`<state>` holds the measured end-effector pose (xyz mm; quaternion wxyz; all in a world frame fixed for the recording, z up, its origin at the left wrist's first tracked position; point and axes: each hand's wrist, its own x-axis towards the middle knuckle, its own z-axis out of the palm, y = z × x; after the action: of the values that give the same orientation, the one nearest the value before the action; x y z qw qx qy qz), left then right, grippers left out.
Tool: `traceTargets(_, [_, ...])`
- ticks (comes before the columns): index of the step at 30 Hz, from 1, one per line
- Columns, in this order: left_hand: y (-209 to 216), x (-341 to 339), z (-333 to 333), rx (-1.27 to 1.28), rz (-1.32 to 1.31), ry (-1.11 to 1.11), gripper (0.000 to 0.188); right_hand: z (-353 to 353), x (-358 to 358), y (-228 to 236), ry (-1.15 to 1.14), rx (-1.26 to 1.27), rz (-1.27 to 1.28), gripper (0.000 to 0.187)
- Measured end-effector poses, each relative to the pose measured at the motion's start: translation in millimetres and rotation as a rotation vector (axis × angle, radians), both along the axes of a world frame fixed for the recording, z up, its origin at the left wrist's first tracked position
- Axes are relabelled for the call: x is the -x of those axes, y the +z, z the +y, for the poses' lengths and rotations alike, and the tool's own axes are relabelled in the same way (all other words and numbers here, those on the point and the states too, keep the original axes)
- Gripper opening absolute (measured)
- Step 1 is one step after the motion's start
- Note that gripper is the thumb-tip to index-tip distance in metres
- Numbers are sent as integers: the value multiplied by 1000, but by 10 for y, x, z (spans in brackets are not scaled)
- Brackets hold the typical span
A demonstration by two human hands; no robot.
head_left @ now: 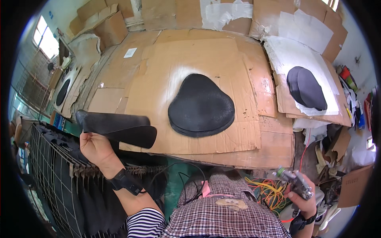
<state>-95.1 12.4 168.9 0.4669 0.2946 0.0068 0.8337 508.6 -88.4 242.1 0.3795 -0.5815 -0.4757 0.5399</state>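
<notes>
My left hand pinches the left end of a thin, curled black sheet, held up over the left front edge of the cardboard-covered table. In my right hand is a metal spray gun with a green part near its front, held low at the right, off the table's front edge. A stack of rounded triangular black pads lies on the cardboard in front of me, touched by neither hand. Pale, whitish spray marks show on the cardboard around the stack's upper left.
At right, more black pads lie on a white sheet. Another black piece lies at far left. Below it, a wire rack holds several hanging black pieces. Yellow and orange hoses tangle near my right hand. Cardboard walls stand behind.
</notes>
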Motion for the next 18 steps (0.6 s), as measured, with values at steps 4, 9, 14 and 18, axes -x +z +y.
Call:
traceTargets(4, [186, -253, -113, 105, -90, 49, 30, -9, 234, -58, 150, 4, 85, 59])
traceTargets(9, [-75, -98, -260, 329, 95, 384, 26, 173, 673, -34, 62, -62, 118, 50])
traceTargets(14, [159, -299, -335, 383, -34, 53, 24, 348, 746, -67, -38, -207, 109, 48])
traceTargets(18, [92, -281, -312, 381, -46, 78, 23, 274, 605, -71, -147, -185, 107, 58])
